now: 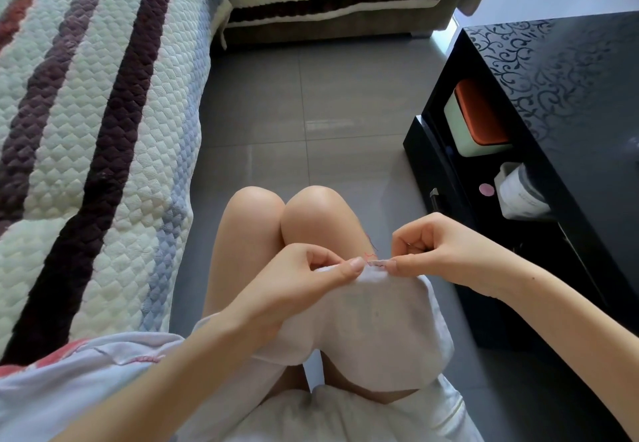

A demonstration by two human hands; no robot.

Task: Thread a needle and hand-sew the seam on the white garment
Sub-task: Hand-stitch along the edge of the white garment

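The thumb and forefinger of your left hand (304, 279) pinch the folded top edge of the soft white garment (373, 320). The curled fingers of your right hand (439, 248) pinch the same edge just beside them, with fine red thread (370, 255) looping above. Both wrists angle inward over your bare knees, and the cloth drapes smoothly into your lap. A quilted striped cover (86, 130) lies to your left and a glossy black table (560, 102) to your right.

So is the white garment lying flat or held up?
Held up: left hand and right hand pinch the white garment by its top edge; the rest drapes down.
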